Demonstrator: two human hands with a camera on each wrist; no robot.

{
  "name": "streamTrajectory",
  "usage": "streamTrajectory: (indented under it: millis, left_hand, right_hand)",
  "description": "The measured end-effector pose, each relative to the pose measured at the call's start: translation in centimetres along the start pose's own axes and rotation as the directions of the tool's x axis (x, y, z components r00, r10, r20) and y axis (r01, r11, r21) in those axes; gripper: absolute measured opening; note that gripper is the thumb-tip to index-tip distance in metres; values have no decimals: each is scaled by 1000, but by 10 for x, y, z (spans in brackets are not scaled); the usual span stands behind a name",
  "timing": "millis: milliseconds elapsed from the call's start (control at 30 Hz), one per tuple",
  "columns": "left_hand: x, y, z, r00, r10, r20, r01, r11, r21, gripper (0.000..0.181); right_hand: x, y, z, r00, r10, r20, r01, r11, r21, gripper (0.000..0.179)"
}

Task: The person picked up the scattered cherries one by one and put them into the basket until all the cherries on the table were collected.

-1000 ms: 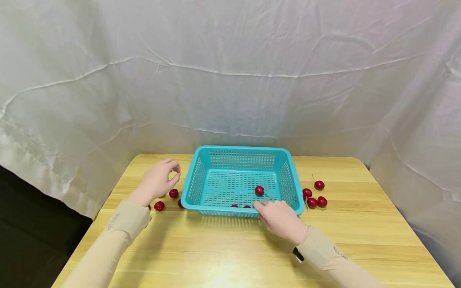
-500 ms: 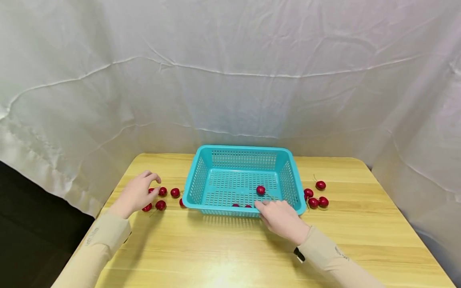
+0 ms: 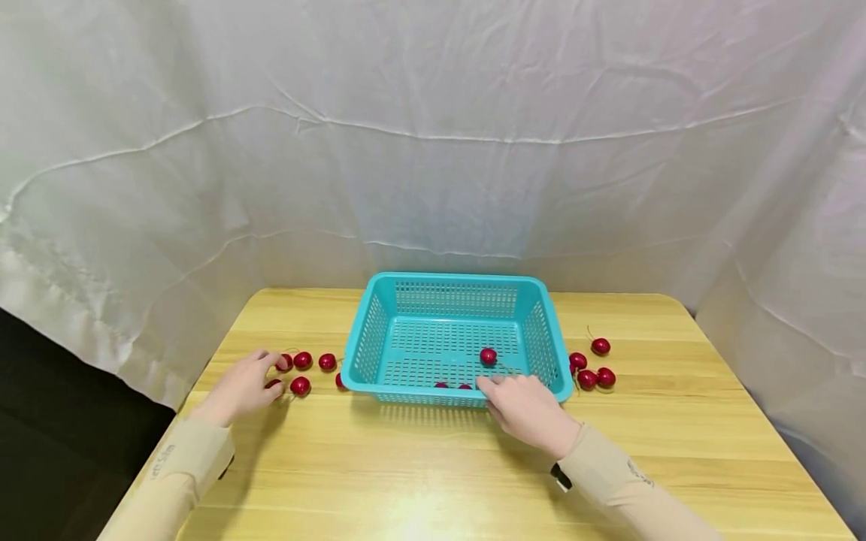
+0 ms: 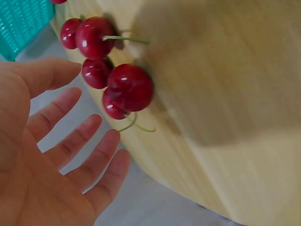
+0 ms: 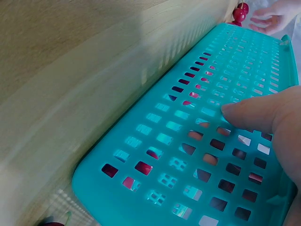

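Note:
In the head view, my left hand (image 3: 240,387) reaches low over the cherries (image 3: 301,387) at the table's left side. Its fingers are spread and relaxed in the left wrist view, thumb tip right at a dark red cherry (image 4: 96,73), nothing held. My right hand (image 3: 529,415) grips the front wall of the turquoise plastic basket (image 3: 460,279). The right wrist view shows the thumb (image 5: 249,113) pressed on the outside of that perforated wall, with fingers showing through the holes from inside. One cherry (image 3: 489,357) lies on the basket floor; others sit behind its front wall, partly hidden.
Right of the basket lie several stemmed cherries (image 3: 587,379), some close against its side. The wooden table (image 3: 406,473) has a back edge just behind the basket, with a pale curtain (image 3: 433,150) beyond. Dark cloth (image 3: 68,436) hangs at the left.
My left hand has moved left from beside the basket and lowered to the cherries at the far left. The right hand stays on the basket's front wall.

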State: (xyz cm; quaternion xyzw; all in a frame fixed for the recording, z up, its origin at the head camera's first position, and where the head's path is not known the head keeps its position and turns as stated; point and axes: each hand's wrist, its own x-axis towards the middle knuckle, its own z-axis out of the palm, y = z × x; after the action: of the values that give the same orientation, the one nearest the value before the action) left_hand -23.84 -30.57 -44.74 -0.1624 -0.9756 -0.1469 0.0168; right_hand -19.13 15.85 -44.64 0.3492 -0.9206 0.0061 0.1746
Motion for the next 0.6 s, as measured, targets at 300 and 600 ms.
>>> streamTrajectory:
  millis: [300,600]
  left_hand:
    - [-3,-6,11,1000,-13,22,13,999,-32,33]
    - [1,-7,16,998,-18,60,20,999,-27,31]
  right_hand:
    - [0,0,-1,1000,1,15,-1,1000,13,20]
    - [-1,1,0,1000,1,21,-2,1000,12,20]
